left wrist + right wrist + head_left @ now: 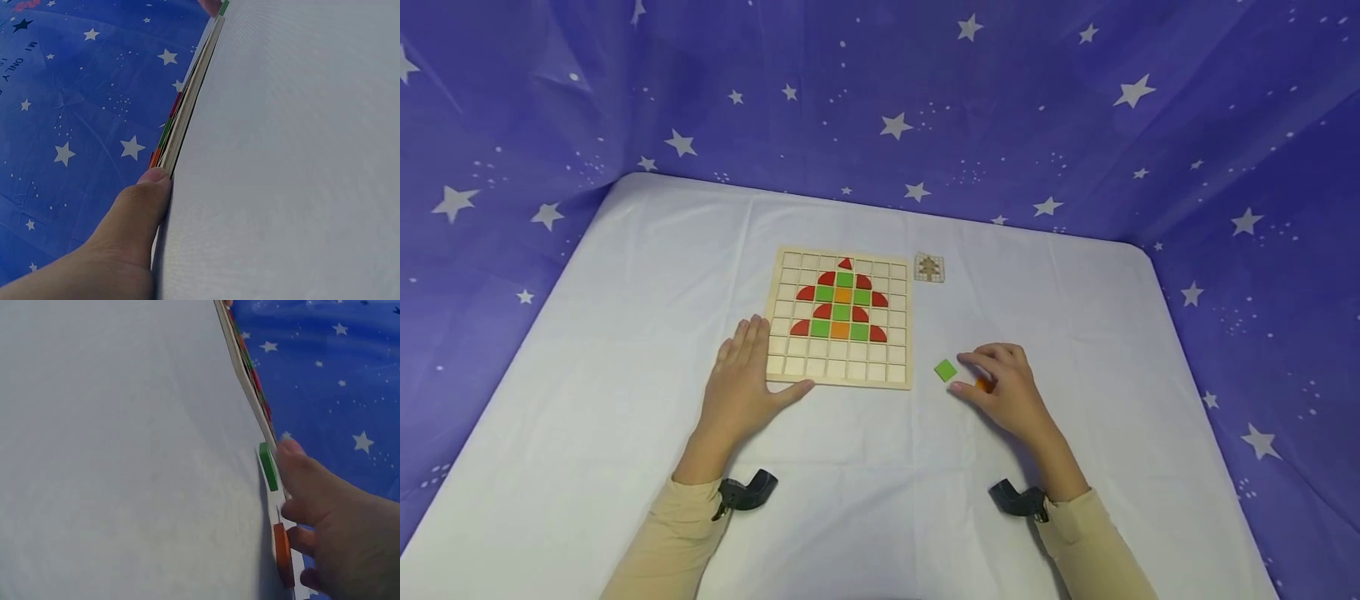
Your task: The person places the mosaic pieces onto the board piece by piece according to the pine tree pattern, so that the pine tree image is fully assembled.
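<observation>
A wooden grid board (847, 371) lies on the white table, bearing a tree pattern of red, green and orange pieces (841, 312). My left hand (739, 392) rests at its lower left corner, fingers straight along the left side. In the left wrist view the thumb (147, 194) touches the front edge. To the board's right, a loose green square tile (945, 371) lies flat. My right hand (1006, 387) hovers beside it, thumb and index finger spread on either side without pinching it. An orange tile (283, 553) sits beneath this hand, close to its curled lower fingers.
A small pattern card (929, 267) showing a tree on a grid lies by the board's upper right corner. White cloth covers the table (850, 500). A blue star-printed curtain (820, 100) rises behind the table and along its sides.
</observation>
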Demonstrator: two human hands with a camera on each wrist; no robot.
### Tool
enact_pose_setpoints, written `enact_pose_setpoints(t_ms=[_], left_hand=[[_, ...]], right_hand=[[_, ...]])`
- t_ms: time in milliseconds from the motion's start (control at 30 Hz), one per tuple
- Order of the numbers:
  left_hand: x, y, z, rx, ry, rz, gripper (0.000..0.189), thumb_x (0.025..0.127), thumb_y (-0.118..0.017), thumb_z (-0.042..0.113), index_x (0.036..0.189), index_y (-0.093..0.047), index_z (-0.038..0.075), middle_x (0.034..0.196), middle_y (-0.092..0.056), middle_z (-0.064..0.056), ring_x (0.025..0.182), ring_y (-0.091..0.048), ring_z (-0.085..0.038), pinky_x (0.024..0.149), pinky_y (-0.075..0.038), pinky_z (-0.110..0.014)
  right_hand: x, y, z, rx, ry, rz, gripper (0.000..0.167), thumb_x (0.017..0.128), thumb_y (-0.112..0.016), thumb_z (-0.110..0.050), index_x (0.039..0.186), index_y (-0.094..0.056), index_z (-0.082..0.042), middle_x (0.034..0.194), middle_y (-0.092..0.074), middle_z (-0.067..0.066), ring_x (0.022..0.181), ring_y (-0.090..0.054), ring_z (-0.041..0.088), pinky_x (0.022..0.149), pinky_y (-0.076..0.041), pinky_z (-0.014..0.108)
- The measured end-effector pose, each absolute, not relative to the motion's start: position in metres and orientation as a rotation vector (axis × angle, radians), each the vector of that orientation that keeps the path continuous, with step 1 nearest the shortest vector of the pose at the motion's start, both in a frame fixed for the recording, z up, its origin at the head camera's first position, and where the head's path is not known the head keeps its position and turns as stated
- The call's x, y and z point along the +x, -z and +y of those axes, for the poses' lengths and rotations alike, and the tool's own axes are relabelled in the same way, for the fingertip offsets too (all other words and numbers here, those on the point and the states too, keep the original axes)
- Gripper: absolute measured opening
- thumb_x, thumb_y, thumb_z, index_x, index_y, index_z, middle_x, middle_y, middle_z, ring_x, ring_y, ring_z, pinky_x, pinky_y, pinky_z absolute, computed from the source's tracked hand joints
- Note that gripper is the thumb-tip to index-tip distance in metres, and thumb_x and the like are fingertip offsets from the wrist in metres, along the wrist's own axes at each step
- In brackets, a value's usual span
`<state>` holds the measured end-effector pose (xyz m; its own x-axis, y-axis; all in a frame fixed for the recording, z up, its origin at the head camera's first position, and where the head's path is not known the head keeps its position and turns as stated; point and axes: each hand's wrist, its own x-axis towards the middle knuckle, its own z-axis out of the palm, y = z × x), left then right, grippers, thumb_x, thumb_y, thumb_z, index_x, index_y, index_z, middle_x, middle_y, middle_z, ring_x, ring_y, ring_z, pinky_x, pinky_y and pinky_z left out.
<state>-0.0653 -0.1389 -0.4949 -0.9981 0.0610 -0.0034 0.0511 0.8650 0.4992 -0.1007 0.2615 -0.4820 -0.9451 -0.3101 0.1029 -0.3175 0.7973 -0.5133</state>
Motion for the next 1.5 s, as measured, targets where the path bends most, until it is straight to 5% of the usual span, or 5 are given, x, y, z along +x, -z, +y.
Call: enact_pose_setpoints(t_ms=[200, 733, 1333, 1500], left_hand=[[-0.064, 0.495, -0.140, 0.084, -0.806, 3.008, 0.121, 0.079, -0.066, 0.071, 0.158, -0.009, -0.001, 0.166, -0.011, -0.019, 0.155, -0.008, -0.037, 0.125, -0.010, -0.055], [-0.064, 0.494, -0.139, 0.087, -0.805, 3.004, 0.120, 0.080, -0.063, 0.073, 0.158, -0.009, 0.000, 0.166, -0.011, -0.018, 0.156, -0.007, -0.035, 0.126, -0.009, -0.054], [-0.063, 0.496, -0.139, 0.084, -0.812, 3.016, 0.121, 0.080, -0.062, 0.075, 0.159, -0.008, 0.000, 0.167, -0.011, -0.018, 0.155, -0.008, -0.035, 0.125, -0.010, -0.055], [-0.064, 0.496, -0.139, 0.082, -0.809, 3.019, 0.121, 0.079, -0.062, 0.075, 0.159, -0.008, 0.001, 0.167, -0.010, -0.017, 0.156, -0.007, -0.035, 0.126, -0.010, -0.054]], right_hand=[[-0.099, 0.488, 0.255, 0.559, -0.811, -2.895, 0.050, 0.076, -0.084, -0.044, 0.116, -0.073, -0.015, 0.119, -0.061, 0.009, 0.123, -0.045, 0.032, 0.098, -0.041, 0.053], [-0.101, 0.490, 0.240, 0.662, -0.862, -2.860, 0.028, 0.087, -0.075, -0.021, 0.114, -0.071, -0.013, 0.111, -0.063, 0.002, 0.116, -0.051, 0.024, 0.098, -0.041, 0.046], [-0.103, 0.493, 0.239, 0.637, -0.875, -2.866, 0.044, 0.082, -0.081, -0.034, 0.120, -0.072, -0.013, 0.116, -0.062, 0.006, 0.121, -0.047, 0.029, 0.102, -0.039, 0.051], [-0.102, 0.492, 0.238, 0.698, -0.829, -2.803, 0.035, 0.079, -0.084, -0.030, 0.108, -0.078, -0.012, 0.109, -0.065, 0.005, 0.114, -0.052, 0.027, 0.098, -0.042, 0.049]])
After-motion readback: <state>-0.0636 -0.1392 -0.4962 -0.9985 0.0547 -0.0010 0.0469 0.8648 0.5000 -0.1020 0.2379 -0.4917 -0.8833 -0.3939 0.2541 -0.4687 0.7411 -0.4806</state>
